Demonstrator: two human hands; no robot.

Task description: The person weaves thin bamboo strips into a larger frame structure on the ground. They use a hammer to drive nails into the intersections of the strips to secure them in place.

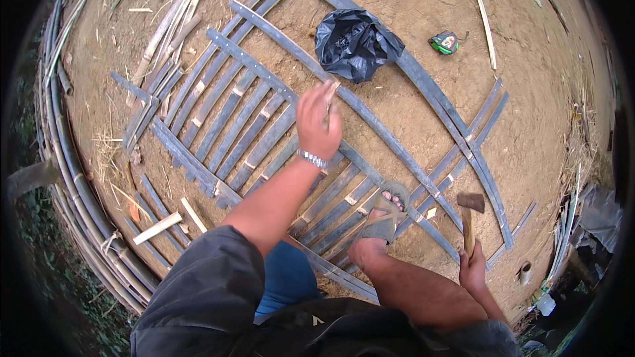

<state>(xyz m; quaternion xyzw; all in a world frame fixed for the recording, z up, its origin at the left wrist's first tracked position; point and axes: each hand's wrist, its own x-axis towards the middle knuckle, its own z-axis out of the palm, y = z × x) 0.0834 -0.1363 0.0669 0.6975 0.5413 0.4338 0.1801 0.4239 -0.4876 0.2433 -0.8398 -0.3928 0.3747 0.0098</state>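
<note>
A crumpled black plastic bag (356, 42) is lying on bare dirt, with a green tape measure (445, 42) sitting nearby to its right.

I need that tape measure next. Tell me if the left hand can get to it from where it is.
Probably yes, with a stretch. The left hand rests on the bamboo frame, and the green tape measure lies on bare dirt beyond the black plastic bag. Nothing covers it, but the bag sits partly between.

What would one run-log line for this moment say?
left hand: on bamboo frame | right hand: grips hammer | foot: on frame
</note>
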